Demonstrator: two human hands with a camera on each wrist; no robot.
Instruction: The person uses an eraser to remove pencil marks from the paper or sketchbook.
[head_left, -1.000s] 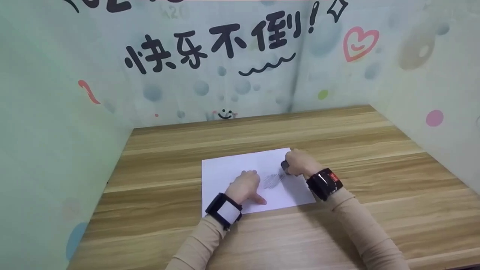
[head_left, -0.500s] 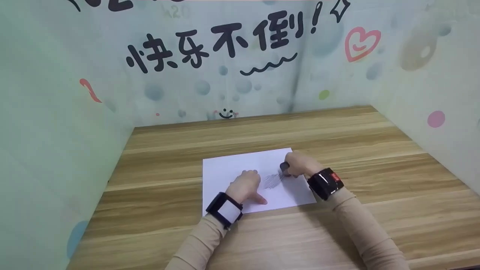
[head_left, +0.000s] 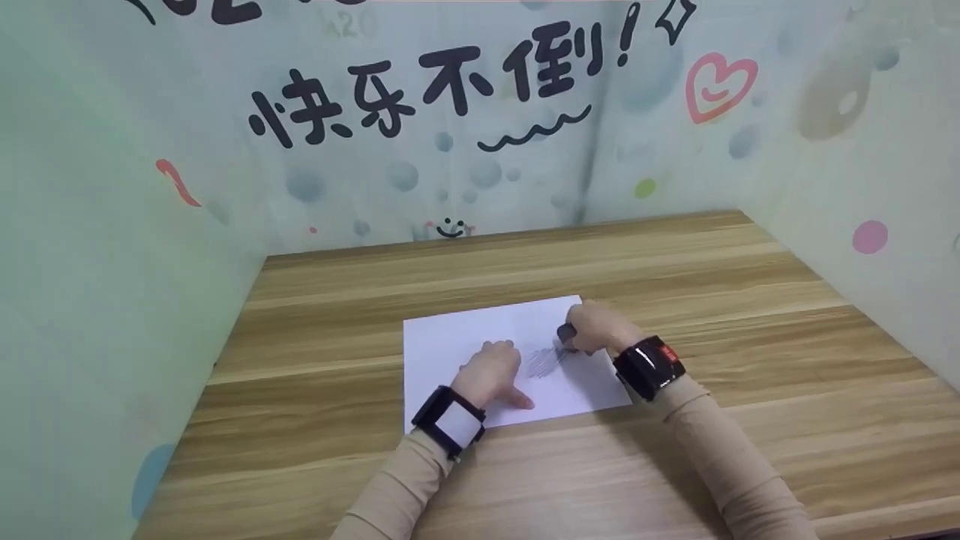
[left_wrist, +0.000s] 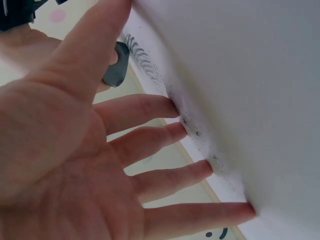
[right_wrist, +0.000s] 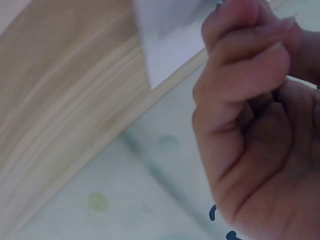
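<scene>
**Left hand pins sheet, right hand works dark eraser on pencil smudge**

Head view: white paper sheet [head_left: 480, 360] lies near the front edge of the counter [head_left: 675, 262], about mid-width. Left hand [head_left: 491, 373] rests flat on the sheet, fingers straight and spread — likely there to stop the paper sliding. Right hand [head_left: 596, 327] is near the sheet's far right corner, fingers curled and clamped on a small dark eraser [head_left: 567, 332]. Eraser tip sits at the upper right end of the grey pencil smudge [head_left: 546, 360], which lies between the two hands. Whether the tip touches paper is too small to tell. Black wrist bands and beige sleeves on both arms. Printed backdrop panels wall in three sides of the counter.

Left wrist view: four fingers [left_wrist: 165, 145] straight, apart, tips pressed on the sheet; thumb also out straight. Dark crumbs lie along the fingertips. The eraser [left_wrist: 116, 71] shows past the thumb, mostly hidden; the scribble beside it is cut off.

Right wrist view: fist closed tight, fingers [right_wrist: 245, 65] together. Eraser itself is hidden inside the grip. One sheet corner [right_wrist: 165, 45] and the counter edge show, blurred.
</scene>
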